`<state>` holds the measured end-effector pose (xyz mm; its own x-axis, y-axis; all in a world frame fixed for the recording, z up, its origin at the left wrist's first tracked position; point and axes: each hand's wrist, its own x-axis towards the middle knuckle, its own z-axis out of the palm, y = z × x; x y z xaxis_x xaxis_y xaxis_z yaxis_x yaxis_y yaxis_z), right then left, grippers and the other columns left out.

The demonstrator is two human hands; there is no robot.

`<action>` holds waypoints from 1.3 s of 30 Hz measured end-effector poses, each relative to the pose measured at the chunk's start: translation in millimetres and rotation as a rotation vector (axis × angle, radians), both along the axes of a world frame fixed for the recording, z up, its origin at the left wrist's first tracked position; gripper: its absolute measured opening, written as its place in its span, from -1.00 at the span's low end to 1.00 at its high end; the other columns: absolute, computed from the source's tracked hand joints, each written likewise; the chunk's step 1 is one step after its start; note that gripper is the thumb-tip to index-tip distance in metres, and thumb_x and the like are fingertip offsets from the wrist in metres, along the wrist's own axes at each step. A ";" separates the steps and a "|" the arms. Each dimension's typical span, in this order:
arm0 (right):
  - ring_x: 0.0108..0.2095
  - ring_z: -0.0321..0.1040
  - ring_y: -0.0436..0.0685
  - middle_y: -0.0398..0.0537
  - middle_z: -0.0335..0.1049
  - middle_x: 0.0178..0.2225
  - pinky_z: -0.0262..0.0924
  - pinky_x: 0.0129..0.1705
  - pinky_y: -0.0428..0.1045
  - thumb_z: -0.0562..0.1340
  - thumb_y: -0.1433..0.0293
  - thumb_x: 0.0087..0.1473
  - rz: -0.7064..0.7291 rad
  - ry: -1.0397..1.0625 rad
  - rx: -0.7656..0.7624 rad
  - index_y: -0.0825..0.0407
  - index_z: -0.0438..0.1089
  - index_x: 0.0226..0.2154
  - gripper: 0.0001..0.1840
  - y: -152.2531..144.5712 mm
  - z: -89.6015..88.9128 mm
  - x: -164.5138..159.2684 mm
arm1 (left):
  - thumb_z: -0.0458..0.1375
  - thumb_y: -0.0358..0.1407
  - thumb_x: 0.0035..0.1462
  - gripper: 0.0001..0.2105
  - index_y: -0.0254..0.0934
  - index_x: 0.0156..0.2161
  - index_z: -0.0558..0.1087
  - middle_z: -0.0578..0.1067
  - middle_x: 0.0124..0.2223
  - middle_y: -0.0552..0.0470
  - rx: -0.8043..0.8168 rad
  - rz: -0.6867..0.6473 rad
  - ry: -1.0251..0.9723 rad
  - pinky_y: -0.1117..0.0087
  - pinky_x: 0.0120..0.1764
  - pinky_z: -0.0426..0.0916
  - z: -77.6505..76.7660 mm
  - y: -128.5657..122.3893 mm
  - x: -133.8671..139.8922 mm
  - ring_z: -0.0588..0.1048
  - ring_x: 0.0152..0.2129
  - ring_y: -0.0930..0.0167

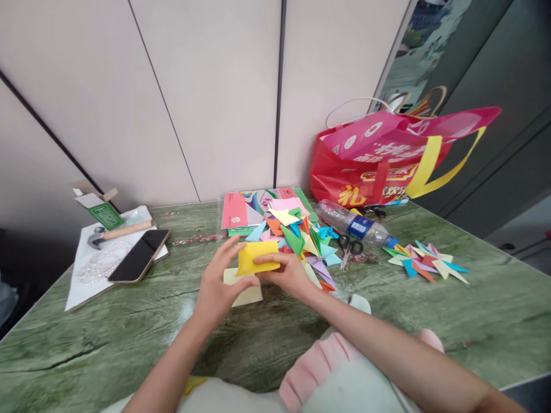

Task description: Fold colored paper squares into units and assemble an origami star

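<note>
A folded yellow sheet of origami paper (252,256) is raised above the table in front of me. My right hand (286,272) pinches it from the right, fingers over its front. Around its left side curves my left hand (217,281), thumb and fingers apart, the fingertips at the upper left corner. Whether those fingertips press on the paper is hard to see. Below both hands a pale yellow paper sheet (249,293) lies flat, partly covered by my left hand. Just beyond my right hand spreads a pile of folded coloured paper pieces (295,238).
Scissors (350,246), a plastic bottle (357,223) and a star-like paper cluster (424,261) lie to the right. A red gift bag (365,166) stands behind. At left are a phone (140,256), a hammer (124,230), a small green box (103,212) and white paper (80,292).
</note>
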<state>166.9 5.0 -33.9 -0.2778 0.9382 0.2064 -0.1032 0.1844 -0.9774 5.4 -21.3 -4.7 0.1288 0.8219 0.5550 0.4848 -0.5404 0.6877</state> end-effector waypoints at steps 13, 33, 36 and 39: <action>-0.55 0.30 0.01 -0.11 0.39 -0.56 0.24 -0.48 -0.07 0.26 0.23 -0.17 -0.054 -0.049 -0.025 0.11 0.42 -0.44 -0.72 -1.5 -1.5 0.9 | 0.17 -0.18 -0.06 -0.57 -0.33 -0.06 0.34 0.48 -0.11 -0.13 -0.563 -0.181 -0.660 0.25 -0.12 0.32 4.5 -2.3 6.8 0.44 -0.18 0.26; -0.45 0.29 0.01 -0.14 0.32 -0.43 0.23 -0.41 -0.08 0.32 0.34 -0.25 -0.014 0.111 -0.039 0.05 0.31 -0.29 -0.63 -1.2 2.2 1.7 | 0.27 -0.30 -0.21 -0.65 -0.41 -0.24 0.44 0.56 -0.39 -0.04 -0.612 -0.005 -0.597 0.28 -0.41 0.51 3.3 -3.0 8.4 0.53 -0.46 0.30; -0.46 0.29 0.01 -0.14 0.33 -0.44 0.23 -0.42 -0.08 0.32 0.32 -0.25 -0.018 0.096 -0.046 0.04 0.33 -0.31 -0.64 -2.0 3.5 1.9 | 0.27 -0.29 -0.21 -0.65 -0.41 -0.24 0.45 0.56 -0.40 -0.02 -0.616 0.006 -0.591 0.27 -0.41 0.52 3.1 -2.8 8.3 0.52 -0.47 0.32; -0.46 0.28 0.00 -0.14 0.32 -0.44 0.23 -0.44 -0.10 0.32 0.34 -0.26 -0.018 0.105 -0.049 0.04 0.33 -0.31 -0.65 -1.9 3.2 1.7 | 0.26 -0.27 -0.20 -0.64 -0.42 -0.23 0.45 0.55 -0.44 0.02 -0.616 0.020 -0.581 0.28 -0.41 0.52 3.2 -3.0 8.1 0.52 -0.48 0.34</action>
<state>168.6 3.1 -30.7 -0.2398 0.9527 0.1867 -0.2022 0.1390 -0.9694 13.5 -24.3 -1.6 -0.0559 0.9982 -0.0197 -0.0311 0.0180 0.9994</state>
